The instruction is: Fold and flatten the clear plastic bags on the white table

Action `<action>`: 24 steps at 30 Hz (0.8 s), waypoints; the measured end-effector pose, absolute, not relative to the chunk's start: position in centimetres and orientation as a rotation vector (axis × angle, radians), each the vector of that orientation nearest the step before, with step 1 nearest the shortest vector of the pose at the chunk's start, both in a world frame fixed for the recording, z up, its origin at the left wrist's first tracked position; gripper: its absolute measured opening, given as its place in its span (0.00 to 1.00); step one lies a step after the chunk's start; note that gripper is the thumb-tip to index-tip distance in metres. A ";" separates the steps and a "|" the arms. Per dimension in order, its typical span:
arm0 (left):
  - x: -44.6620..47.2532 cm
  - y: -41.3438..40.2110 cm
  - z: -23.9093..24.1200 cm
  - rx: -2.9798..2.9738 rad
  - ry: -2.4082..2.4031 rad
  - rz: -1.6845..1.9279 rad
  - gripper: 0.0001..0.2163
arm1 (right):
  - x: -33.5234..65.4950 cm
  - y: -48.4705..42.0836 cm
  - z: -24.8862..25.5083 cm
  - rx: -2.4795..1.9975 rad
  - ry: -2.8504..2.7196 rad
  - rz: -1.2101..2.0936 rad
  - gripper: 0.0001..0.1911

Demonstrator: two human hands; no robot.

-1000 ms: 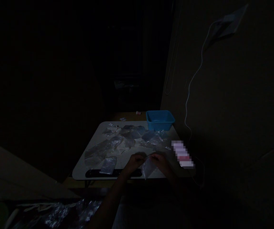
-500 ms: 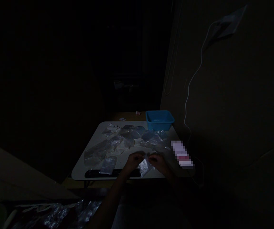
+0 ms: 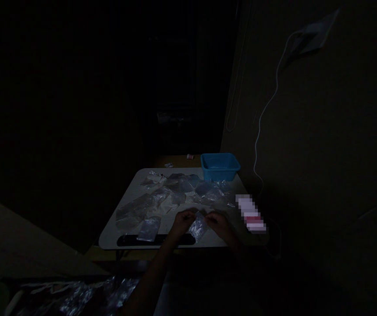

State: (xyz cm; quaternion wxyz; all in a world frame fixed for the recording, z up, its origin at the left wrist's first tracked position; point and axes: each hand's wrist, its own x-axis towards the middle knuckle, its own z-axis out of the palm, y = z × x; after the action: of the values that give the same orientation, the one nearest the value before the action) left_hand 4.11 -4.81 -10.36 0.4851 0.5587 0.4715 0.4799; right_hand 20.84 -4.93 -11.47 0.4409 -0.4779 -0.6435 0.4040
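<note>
A small clear plastic bag [image 3: 198, 227] hangs between my two hands at the near side of the white table [image 3: 109, 235]. My left hand [image 3: 183, 220] pinches its upper left corner, fingers closed. At the upper right corner, my right hand [image 3: 218, 222] pinches it in the same way. To the left, a flat plastic packet [image 3: 149, 229] lies partly over the long black slot [image 3: 129, 240] along the table's front edge. Crumpled clear plastic sheets [image 3: 162, 195] spread across the table beyond my hands. Dim light hides the bag's contents.
A blue plastic basin [image 3: 220, 169] stands at the back right corner. A pixelated bright screen [image 3: 250, 213] lies at the right edge, near a white cable [image 3: 258, 131] running down the wall. Shiny crumpled plastic [image 3: 76, 298] lies low at left. A small cup [image 3: 190, 156] rests behind the table.
The bag between my hands has turned and spread slightly flatter. My hands have moved a little apart, both still pinching its top corners.
</note>
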 end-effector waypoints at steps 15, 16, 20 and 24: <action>4.4 -4.7 -10.5 1.354 1.117 1.153 0.14 | 20.9 -5.0 -11.5 -1.160 -1.668 0.982 0.06; 4.3 -4.6 -10.6 1.355 1.130 1.152 0.14 | 20.9 -5.0 -11.6 -1.153 -1.671 0.985 0.06; 4.4 -4.6 -10.8 1.338 1.134 1.157 0.14 | 21.0 -4.9 -11.7 -1.153 -1.689 0.977 0.06; 4.4 -4.7 -10.6 1.354 1.118 1.174 0.14 | 21.0 -4.8 -11.9 -1.165 -1.701 0.969 0.06</action>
State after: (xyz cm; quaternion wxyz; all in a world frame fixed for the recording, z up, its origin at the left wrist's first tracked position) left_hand 4.38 -4.65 -10.63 0.4923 0.5580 0.4606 0.4839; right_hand 21.00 -4.82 -11.94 0.4187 -0.4644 -0.6781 0.3863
